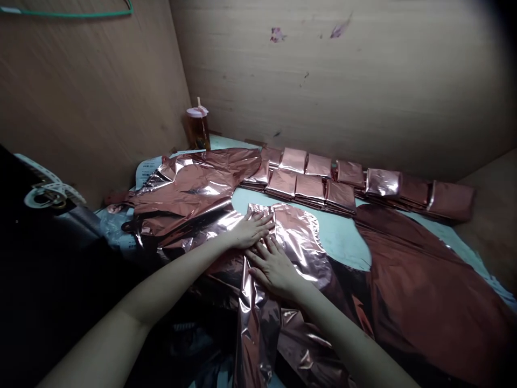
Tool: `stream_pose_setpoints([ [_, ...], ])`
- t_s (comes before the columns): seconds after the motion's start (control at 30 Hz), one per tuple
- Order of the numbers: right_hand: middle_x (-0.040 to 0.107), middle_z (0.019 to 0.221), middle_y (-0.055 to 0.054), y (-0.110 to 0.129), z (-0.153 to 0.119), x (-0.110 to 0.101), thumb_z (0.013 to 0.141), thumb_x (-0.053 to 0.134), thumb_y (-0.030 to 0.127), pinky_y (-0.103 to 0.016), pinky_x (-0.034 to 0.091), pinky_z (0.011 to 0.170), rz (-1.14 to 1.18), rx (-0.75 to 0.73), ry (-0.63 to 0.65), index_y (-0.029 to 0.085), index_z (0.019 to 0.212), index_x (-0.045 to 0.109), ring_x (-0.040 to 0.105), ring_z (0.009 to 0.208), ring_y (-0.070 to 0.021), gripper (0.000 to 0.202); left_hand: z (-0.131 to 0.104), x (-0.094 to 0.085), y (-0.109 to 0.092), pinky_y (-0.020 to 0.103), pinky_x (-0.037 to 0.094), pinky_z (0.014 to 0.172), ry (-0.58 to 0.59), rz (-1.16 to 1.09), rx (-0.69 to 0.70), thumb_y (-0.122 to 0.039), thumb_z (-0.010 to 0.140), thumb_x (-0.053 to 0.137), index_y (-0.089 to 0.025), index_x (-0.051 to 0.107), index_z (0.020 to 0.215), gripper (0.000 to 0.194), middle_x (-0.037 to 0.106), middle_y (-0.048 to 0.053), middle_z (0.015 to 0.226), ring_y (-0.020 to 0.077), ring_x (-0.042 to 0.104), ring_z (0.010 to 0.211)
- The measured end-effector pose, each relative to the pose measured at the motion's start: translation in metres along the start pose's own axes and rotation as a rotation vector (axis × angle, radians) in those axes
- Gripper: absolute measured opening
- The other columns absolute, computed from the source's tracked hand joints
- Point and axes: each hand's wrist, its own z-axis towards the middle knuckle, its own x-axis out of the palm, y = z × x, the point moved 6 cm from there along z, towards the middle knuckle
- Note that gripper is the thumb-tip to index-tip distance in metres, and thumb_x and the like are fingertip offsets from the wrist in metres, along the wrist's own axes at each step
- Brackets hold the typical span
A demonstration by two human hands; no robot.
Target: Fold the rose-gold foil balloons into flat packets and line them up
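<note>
Both of my hands press flat on a shiny rose-gold foil balloon (pixel 299 231) that lies partly folded on the pale table. My left hand (pixel 251 230) has its fingers stretched out over the far folded part. Just nearer and to the right, my right hand (pixel 278 269) rests with spread fingers, its fingertips close to the left hand. A strip of the foil hangs down toward me below the hands. Further flat foil balloons lie at the left (pixel 189 188) and at the right (pixel 428 285).
Two rows of folded foil packets (pixel 311 187) line the back of the table (pixel 343 240). A lidded cup with a straw (pixel 197 126) stands in the far left corner. Wooden panels (pixel 323 81) enclose the back and sides. A green hanger (pixel 72 14) hangs upper left.
</note>
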Motion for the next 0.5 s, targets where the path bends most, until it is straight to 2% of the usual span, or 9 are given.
stream_pose_setpoints([
  [0.1,0.018,0.163,-0.004,0.02,-0.027,-0.003,0.1,0.043,0.045,-0.061,0.019,0.118,0.035,-0.087,0.006,0.035,0.154,0.028,0.014,0.15,-0.0339,0.057,-0.003,0.004,-0.003,0.053,-0.001,0.121,-0.009,0.016,-0.009,-0.036,0.104,0.024,-0.022,0.028,0.154,0.051,0.015,0.006,0.164,0.0282,0.009,0.152],
  [0.17,0.021,0.162,-0.001,0.038,-0.056,-0.005,0.097,0.049,0.041,-0.061,0.019,0.119,0.073,-0.138,0.032,0.035,0.153,0.031,0.011,0.15,-0.0335,0.059,-0.004,0.005,-0.003,0.055,-0.003,0.12,-0.022,0.057,-0.013,-0.04,0.104,0.028,-0.023,0.028,0.154,0.053,0.015,0.007,0.164,0.0291,0.011,0.151],
  [0.23,0.036,0.157,0.0,0.056,-0.087,-0.009,0.094,0.054,0.038,-0.06,0.02,0.12,0.147,-0.179,0.084,0.035,0.149,0.04,0.015,0.15,-0.0326,0.057,-0.004,0.007,-0.002,0.056,-0.004,0.12,-0.026,0.105,-0.008,-0.042,0.103,0.031,-0.024,0.028,0.154,0.054,0.016,0.007,0.163,0.0295,0.013,0.151],
  [0.3,0.05,0.147,0.0,0.069,-0.113,-0.014,0.092,0.056,0.032,-0.052,0.026,0.121,0.241,-0.237,0.148,0.033,0.145,0.048,0.026,0.147,-0.0282,0.054,-0.002,0.008,-0.003,0.057,-0.003,0.12,-0.037,0.134,-0.004,-0.043,0.102,0.034,-0.024,0.028,0.154,0.055,0.019,0.008,0.163,0.0297,0.013,0.151],
  [0.33,0.053,0.145,-0.001,0.071,-0.121,-0.017,0.091,0.055,0.027,-0.047,0.03,0.12,0.27,-0.248,0.147,0.03,0.145,0.048,0.03,0.146,-0.0256,0.055,-0.001,0.007,-0.005,0.058,-0.003,0.12,-0.059,0.143,-0.009,-0.043,0.102,0.036,-0.024,0.028,0.153,0.055,0.021,0.008,0.163,0.0302,0.012,0.151],
  [0.4,0.046,0.15,-0.005,0.061,-0.126,-0.025,0.089,0.05,0.015,-0.043,0.037,0.117,0.263,-0.214,0.065,0.024,0.149,0.042,0.03,0.146,-0.0229,0.062,-0.003,0.001,-0.013,0.06,0.001,0.119,-0.133,0.15,-0.018,-0.039,0.101,0.04,-0.021,0.033,0.151,0.054,0.025,0.011,0.161,0.0318,0.013,0.151],
  [0.43,0.04,0.154,-0.007,0.052,-0.124,-0.028,0.087,0.046,0.011,-0.044,0.037,0.117,0.236,-0.189,0.01,0.022,0.152,0.037,0.027,0.147,-0.023,0.067,-0.007,-0.003,-0.019,0.06,0.007,0.119,-0.158,0.144,0.0,-0.035,0.101,0.039,-0.02,0.039,0.149,0.05,0.03,0.013,0.159,0.0324,0.018,0.15],
  [0.5,0.032,0.158,-0.008,0.036,-0.114,-0.025,0.085,0.043,0.005,-0.05,0.035,0.117,0.167,-0.174,-0.057,0.019,0.155,0.029,0.021,0.149,-0.0246,0.072,-0.025,-0.007,-0.037,0.054,0.025,0.115,-0.153,0.118,0.078,-0.026,0.101,0.034,-0.017,0.055,0.136,0.041,0.048,0.016,0.147,0.031,0.037,0.141],
])
